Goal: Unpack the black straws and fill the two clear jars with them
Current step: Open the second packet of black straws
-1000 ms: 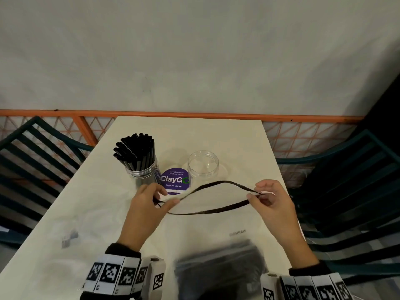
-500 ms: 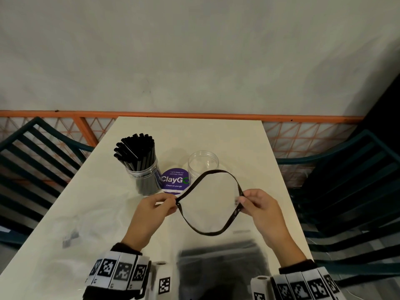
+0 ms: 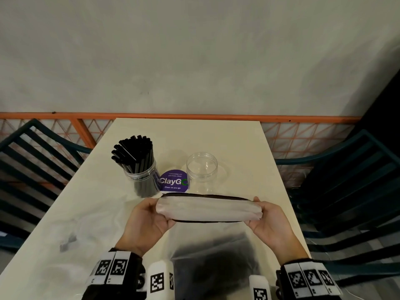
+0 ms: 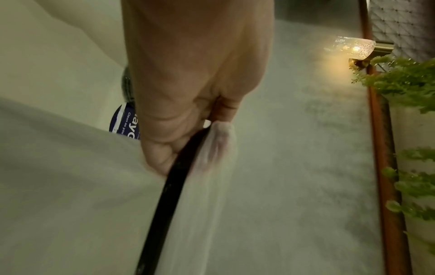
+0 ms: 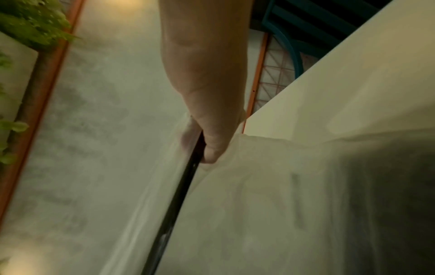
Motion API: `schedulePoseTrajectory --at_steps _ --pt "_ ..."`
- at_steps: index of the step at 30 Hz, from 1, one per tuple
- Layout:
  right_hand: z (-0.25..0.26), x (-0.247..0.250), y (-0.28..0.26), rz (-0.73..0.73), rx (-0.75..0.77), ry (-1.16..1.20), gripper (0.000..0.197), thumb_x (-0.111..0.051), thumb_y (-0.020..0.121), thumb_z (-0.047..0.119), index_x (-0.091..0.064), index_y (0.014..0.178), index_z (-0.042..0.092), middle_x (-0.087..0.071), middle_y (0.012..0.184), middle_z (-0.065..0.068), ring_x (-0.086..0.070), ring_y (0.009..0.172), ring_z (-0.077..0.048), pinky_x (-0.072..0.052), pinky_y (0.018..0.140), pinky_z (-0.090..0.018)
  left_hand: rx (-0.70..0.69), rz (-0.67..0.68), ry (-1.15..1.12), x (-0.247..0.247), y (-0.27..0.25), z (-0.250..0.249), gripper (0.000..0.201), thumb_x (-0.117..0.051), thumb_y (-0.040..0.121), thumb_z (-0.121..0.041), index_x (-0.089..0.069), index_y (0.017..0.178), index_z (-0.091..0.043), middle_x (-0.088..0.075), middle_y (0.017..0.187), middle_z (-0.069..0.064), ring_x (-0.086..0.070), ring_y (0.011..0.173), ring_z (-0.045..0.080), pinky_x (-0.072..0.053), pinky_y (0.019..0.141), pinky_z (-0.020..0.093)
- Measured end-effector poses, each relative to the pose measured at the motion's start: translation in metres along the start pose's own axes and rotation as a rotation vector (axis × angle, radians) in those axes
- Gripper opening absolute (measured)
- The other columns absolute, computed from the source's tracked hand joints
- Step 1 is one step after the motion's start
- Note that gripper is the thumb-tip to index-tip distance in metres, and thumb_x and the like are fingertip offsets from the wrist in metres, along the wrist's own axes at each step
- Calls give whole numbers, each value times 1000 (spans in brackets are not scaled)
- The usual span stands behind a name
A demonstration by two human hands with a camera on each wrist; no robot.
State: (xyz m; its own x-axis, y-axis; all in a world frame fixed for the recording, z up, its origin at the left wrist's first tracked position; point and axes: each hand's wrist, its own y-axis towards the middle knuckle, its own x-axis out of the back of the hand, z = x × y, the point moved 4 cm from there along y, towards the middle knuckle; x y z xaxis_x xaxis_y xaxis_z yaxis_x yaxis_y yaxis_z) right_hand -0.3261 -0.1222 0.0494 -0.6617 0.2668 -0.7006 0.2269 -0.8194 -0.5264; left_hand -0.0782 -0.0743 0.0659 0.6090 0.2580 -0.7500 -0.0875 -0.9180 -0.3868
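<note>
A clear jar [image 3: 142,176] packed with upright black straws [image 3: 133,151] stands at mid-table on the left. An empty clear jar [image 3: 201,167] stands to its right. I hold a clear plastic bag by its black-edged mouth [image 3: 207,210], stretched flat and wide. My left hand [image 3: 159,211] pinches the left end, and my right hand [image 3: 258,210] pinches the right end. A dark mass of black straws [image 3: 216,263] shows through the film low in the bag. The black edge [image 4: 169,186] runs from my left thumb, and the same edge [image 5: 179,195] runs from my right.
A round purple ClayGo sticker [image 3: 173,181] lies on the cream table [image 3: 194,135] between the jars. A small grey scrap [image 3: 67,244] lies at the near left. Dark teal slatted chairs stand on the left [image 3: 32,161] and right [image 3: 346,169]. An orange railing [image 3: 194,115] runs behind.
My hands have drawn apart and turned palm-up. The bag's black-edged mouth, a round loop half a second ago, is now pulled into a long flat band.
</note>
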Motion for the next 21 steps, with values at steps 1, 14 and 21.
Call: schedulePoseTrajectory --at_steps 1,14,21 --pt "1 -5 -3 47 19 -54 24 -39 93 7 -60 82 3 -68 68 -16 -68 59 -23 -55 47 -25 -10 2 26 1 0 -1 30 -68 62 -15 -70 89 -3 -73 88 12 -71 78 21 -59 66 33" --pt "19 9 3 -203 413 -1015 12 -63 81 -1 -68 78 10 -69 83 -13 -64 70 -18 -56 61 -22 -545 -486 1229 16 -5 -28 21 -69 75 -4 -52 82 -14 -51 94 5 -57 70 20 -41 58 20" --pt "4 -6 -2 44 99 -640 15 -51 91 4 -66 92 3 -71 89 -13 -68 81 -21 -60 71 -28 -410 -295 1123 13 -8 -15 6 -66 82 -15 -72 80 -15 -75 76 2 -67 69 13 -53 67 22"
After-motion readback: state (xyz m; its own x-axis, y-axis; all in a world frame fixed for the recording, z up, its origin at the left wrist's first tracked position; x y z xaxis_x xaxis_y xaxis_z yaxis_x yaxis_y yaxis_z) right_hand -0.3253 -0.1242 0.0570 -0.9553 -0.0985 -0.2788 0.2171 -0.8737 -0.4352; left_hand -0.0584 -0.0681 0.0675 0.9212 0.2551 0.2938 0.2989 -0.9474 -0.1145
